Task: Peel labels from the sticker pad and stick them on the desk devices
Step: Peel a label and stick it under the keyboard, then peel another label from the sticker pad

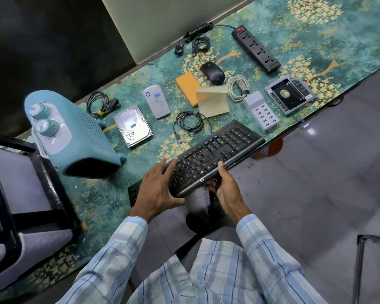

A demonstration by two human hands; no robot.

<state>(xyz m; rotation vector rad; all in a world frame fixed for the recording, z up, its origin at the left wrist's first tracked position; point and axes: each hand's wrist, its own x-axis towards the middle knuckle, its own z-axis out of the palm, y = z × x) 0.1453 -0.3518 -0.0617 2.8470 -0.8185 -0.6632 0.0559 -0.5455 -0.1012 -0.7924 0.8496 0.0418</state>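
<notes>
Head view: both my hands grasp the black keyboard, left hand on top, right hand underneath, apparently steadying it over the desk edge for labelling.

My left hand and right hand grip the near end of the keyboard, which lies slantwise across the table edge and blocks the straight reach forward. Left of it the big blue heater walls off that side. Between heater and keyboard a bare strip of cloth runs up to the hard drive. Beyond the keyboard, the coiled black cable, sticker pad and white charger sit close together, with narrow gaps between them.
</notes>
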